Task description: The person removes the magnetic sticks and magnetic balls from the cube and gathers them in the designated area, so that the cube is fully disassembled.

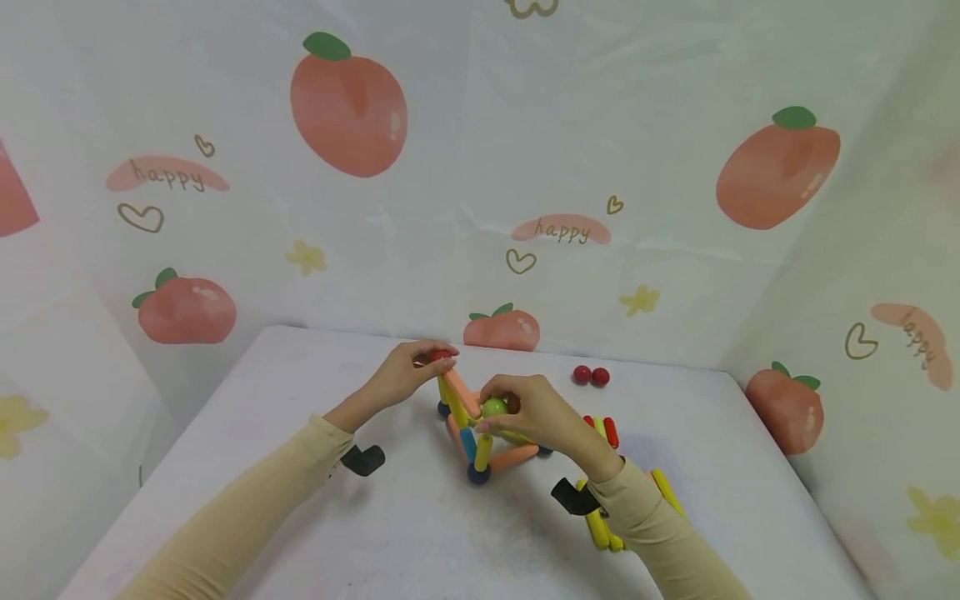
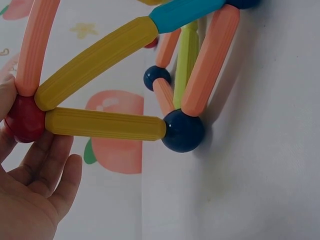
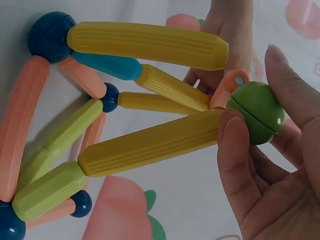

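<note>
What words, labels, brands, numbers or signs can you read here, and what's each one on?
"happy": left pink stripe, printed on the backdrop.
"happy": middle pink stripe, same backdrop.
"happy": right pink stripe, slanting, on the right-hand side of the backdrop.
No readable text shows on the magnetic sticks or balls.

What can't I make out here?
Head: loose yellow rods, partly hidden by right sleeve; count unclear.
Left wrist: upper blue ball, cut off by top edge.
Left wrist: red ball, partly covered by left grip.
Right wrist: lower-left blue ball, cut off by the corner.
</note>
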`<state>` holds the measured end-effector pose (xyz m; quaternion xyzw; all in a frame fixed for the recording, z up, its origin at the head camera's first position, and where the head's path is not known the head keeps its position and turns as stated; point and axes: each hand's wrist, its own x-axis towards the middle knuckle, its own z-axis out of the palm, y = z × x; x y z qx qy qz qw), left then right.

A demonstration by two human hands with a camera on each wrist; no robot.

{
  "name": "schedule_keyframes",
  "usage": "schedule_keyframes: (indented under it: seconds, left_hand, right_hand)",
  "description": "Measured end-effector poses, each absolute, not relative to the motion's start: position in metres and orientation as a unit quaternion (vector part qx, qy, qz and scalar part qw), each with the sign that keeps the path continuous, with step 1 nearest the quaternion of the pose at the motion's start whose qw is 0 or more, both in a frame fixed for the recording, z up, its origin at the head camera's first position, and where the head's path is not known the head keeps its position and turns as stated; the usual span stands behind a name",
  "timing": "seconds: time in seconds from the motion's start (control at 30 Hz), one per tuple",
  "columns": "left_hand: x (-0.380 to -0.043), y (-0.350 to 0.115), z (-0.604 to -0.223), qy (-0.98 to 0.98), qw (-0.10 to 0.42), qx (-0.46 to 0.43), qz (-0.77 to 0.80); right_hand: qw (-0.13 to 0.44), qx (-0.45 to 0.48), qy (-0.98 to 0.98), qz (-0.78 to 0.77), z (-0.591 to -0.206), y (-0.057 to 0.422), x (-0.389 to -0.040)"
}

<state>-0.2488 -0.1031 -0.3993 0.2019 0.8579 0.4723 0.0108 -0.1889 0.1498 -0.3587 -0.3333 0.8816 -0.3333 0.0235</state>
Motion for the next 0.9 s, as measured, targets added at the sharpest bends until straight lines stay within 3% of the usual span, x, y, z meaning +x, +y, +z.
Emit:
schedule_keyframes:
  seconds: [0.23,0.53,0.9]
  left_hand:
    - [-0.2477,-0.1026,-0.399,0.859,0.009,0.205,0.469]
    - [-0.2496,-0.1022,-0.3995,0.858,0.015,0.197,0.474]
    - [-0.2498,-0.1026,-0.4002,0.858,0.021,0.193,0.476]
  right_hand:
    - [0.04,-0.305,0.884,-0.353,-0.3621,0.1499,-0.1884]
    - [0.017,-0.329,0.881,-0.34,-0.3566,0.1475,-0.1926]
    - [0.085,-0.34,0.877,-0.328,-0.3528,0.1497,-0.1953]
